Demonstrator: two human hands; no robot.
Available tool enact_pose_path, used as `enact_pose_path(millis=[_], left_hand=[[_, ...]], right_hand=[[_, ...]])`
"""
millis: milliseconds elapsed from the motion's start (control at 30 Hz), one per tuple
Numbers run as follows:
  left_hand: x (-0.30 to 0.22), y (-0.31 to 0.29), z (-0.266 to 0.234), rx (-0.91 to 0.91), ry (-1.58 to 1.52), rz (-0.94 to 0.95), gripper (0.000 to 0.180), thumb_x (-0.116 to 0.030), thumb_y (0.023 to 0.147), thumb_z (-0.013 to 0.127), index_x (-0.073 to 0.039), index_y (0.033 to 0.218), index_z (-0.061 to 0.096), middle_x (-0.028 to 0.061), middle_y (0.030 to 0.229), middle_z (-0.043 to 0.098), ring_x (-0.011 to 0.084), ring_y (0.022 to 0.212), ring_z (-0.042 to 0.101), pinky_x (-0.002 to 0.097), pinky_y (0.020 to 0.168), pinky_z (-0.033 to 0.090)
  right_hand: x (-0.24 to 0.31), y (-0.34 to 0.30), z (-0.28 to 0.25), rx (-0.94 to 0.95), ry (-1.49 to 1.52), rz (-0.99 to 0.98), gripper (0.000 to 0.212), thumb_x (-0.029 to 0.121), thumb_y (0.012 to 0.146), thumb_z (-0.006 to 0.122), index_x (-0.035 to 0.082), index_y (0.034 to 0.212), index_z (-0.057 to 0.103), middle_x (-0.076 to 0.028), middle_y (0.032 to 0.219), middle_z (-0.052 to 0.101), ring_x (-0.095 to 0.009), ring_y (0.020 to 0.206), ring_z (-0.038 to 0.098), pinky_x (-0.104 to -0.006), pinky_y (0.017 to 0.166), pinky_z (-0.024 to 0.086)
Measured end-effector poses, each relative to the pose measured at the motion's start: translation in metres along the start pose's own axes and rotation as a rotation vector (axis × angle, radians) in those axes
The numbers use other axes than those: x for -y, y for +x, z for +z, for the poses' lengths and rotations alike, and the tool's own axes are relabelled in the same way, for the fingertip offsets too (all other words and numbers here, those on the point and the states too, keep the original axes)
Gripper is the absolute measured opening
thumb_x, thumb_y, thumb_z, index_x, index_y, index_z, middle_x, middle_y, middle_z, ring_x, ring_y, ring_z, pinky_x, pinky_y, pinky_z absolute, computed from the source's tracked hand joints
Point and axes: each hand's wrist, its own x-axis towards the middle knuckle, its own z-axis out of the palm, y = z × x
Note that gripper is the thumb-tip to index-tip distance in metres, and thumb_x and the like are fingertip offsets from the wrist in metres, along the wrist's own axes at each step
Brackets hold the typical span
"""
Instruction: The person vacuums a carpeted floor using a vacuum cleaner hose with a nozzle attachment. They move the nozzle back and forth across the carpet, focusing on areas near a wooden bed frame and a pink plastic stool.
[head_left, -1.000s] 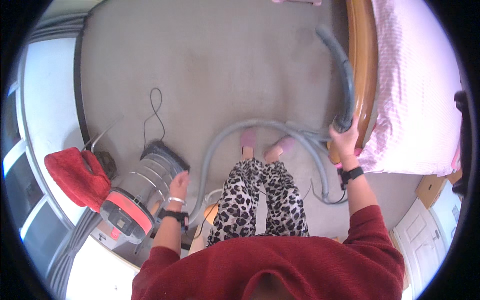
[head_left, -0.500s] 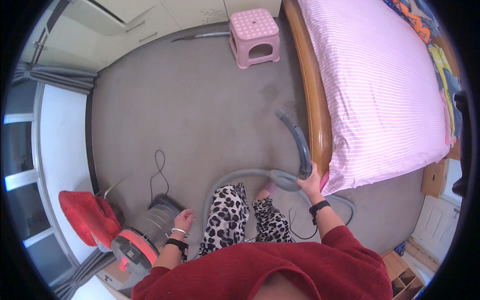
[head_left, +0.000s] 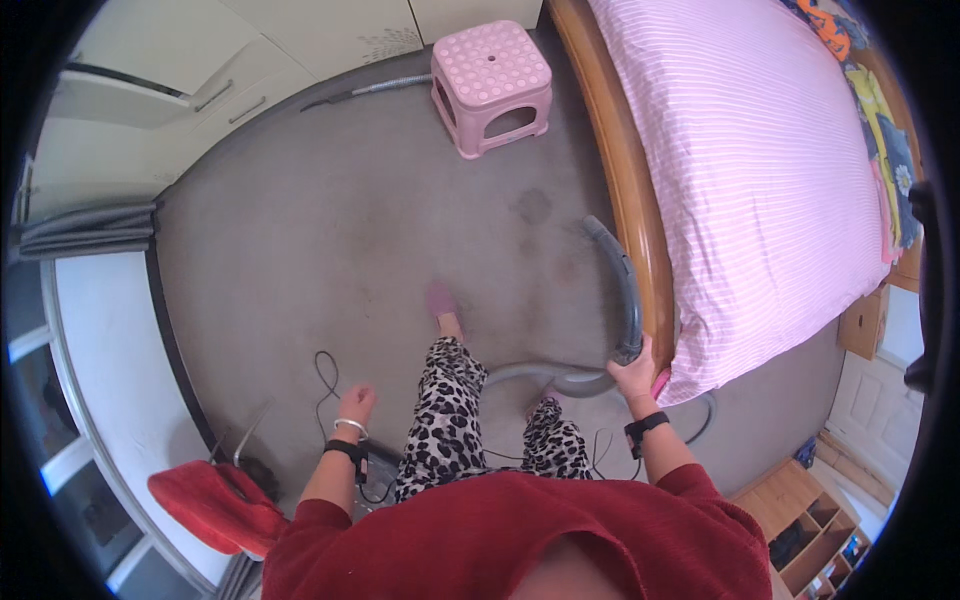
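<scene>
My right hand (head_left: 632,373) grips the lower end of a curved dark-grey vacuum cleaner hose handle (head_left: 627,290), close beside the bed's wooden side rail. The handle's open end points away from me, near the floor. From my grip a lighter grey flexible hose (head_left: 525,371) runs left behind my leg. My left hand (head_left: 357,403) hangs in the air to the left, fingers curled with nothing in them. Below it, the vacuum cleaner (head_left: 383,468) is mostly hidden by my left arm and body.
A pink plastic stool (head_left: 490,85) stands far ahead, a grey tube (head_left: 390,87) lying beside it. The bed (head_left: 760,200) fills the right side. A red-covered chair (head_left: 210,510) is at lower left. A thin black cord (head_left: 326,375) loops on the floor. Cabinets (head_left: 320,35) line the far wall.
I have stepped forward, one slippered foot now ahead. The hose handle has shifted right against the bed rail, still in my right hand. The vacuum cleaner has dropped mostly behind my body.
</scene>
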Motion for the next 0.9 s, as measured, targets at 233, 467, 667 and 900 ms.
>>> enact_pose_path(millis=[233, 467, 667, 900], left_hand=[[-0.082, 0.133, -0.078, -0.023, -0.056, 0.031, 0.033, -0.025, 0.086, 0.064, -0.006, 0.113, 0.064, 0.0147, 0.099, 0.069, 0.0224, 0.091, 0.066, 0.0343, 0.08, 0.052], [-0.25, 0.212, -0.072, 0.042, -0.097, 0.159, 0.04, -0.025, 0.088, 0.064, -0.005, 0.123, 0.058, 0.0086, 0.101, 0.067, 0.0172, 0.089, 0.063, 0.0313, 0.078, 0.05], [-0.399, 0.294, -0.04, 0.144, -0.182, 0.12, 0.054, -0.03, 0.087, 0.067, -0.005, 0.131, 0.052, 0.0122, 0.115, 0.064, 0.0212, 0.103, 0.061, 0.0319, 0.085, 0.049], [-0.498, 0.432, 0.012, 0.06, -0.354, 0.021, 0.093, -0.046, 0.08, 0.071, -0.009, 0.15, 0.022, 0.0142, 0.147, 0.036, 0.0284, 0.131, 0.041, 0.0486, 0.101, 0.039]], right_hand=[[0.062, 0.055, 0.026, 0.037, -0.028, -0.133, 0.07, 0.011, 0.061, 0.071, 0.008, 0.126, 0.044, -0.019, 0.091, 0.065, -0.036, 0.087, 0.067, -0.0411, 0.08, 0.052], [0.076, 0.11, 0.036, -0.011, 0.182, 0.028, 0.066, 0.012, 0.061, 0.072, 0.003, 0.121, 0.048, -0.013, 0.089, 0.064, -0.024, 0.083, 0.065, -0.0345, 0.08, 0.051], [0.116, 0.2, 0.028, 0.086, 0.461, 0.059, 0.058, 0.013, 0.06, 0.074, 0.001, 0.113, 0.053, -0.006, 0.089, 0.062, -0.015, 0.081, 0.06, -0.0305, 0.079, 0.049], [0.168, 0.292, 0.03, -0.001, 0.28, -0.009, 0.057, 0.016, 0.06, 0.076, 0.001, 0.111, 0.055, -0.009, 0.089, 0.063, -0.018, 0.081, 0.061, -0.0319, 0.079, 0.05]])
